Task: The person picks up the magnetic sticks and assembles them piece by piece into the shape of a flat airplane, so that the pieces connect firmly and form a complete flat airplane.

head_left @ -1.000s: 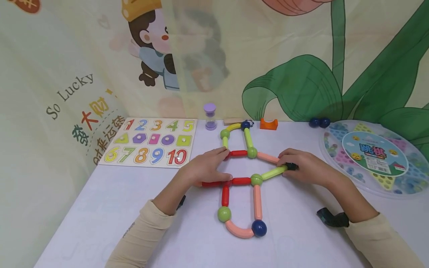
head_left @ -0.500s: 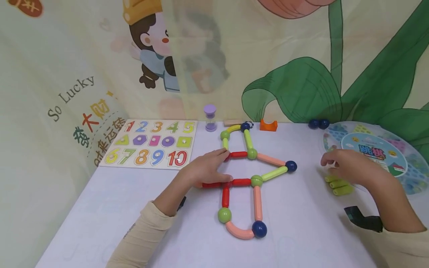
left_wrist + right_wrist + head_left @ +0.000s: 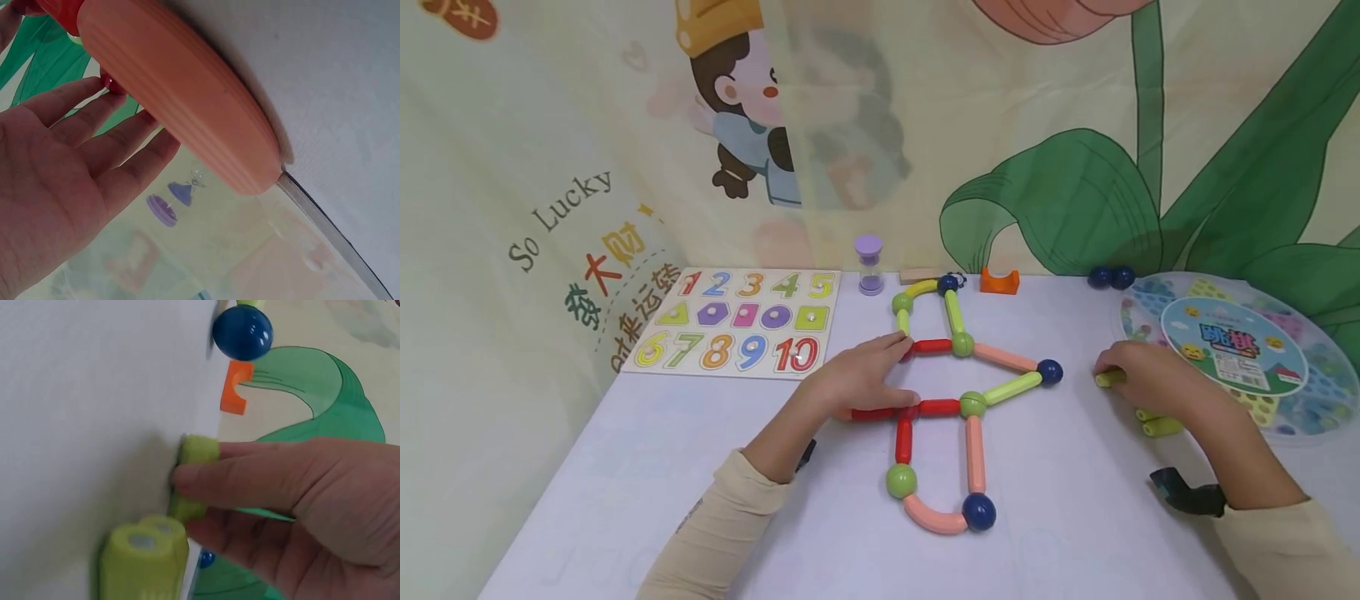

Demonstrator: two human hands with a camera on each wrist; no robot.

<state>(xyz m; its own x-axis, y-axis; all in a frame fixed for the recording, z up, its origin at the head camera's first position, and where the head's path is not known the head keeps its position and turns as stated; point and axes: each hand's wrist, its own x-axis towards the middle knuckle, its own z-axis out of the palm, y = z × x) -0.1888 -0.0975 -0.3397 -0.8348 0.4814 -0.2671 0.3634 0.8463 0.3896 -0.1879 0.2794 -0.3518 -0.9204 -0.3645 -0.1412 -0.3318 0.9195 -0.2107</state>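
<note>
Magnetic rods and balls lie joined in a flat figure on the white table. My left hand (image 3: 861, 379) rests over its left side, fingers extended, touching near a red ball (image 3: 111, 84). An orange rod (image 3: 181, 94) beside those fingers fills much of the left wrist view; the hand mostly hides it in the head view. To the right, my right hand (image 3: 1172, 383) pinches a short light green rod (image 3: 199, 450) between thumb and fingers. Loose green rods (image 3: 1163, 427) lie just below that hand. A blue ball (image 3: 1049, 372) forms the figure's right tip.
A number puzzle board (image 3: 730, 321) lies at the back left. Along the back edge stand a purple hourglass (image 3: 870, 265), an orange block (image 3: 999, 282) and two dark blue balls (image 3: 1111, 277). A round Chinese checkers box (image 3: 1232, 346) sits at the right.
My right hand let go of the blue ball at the figure's tip, moved right to the loose green rods and took one, now drawn slightly left. The left hand stayed put.
</note>
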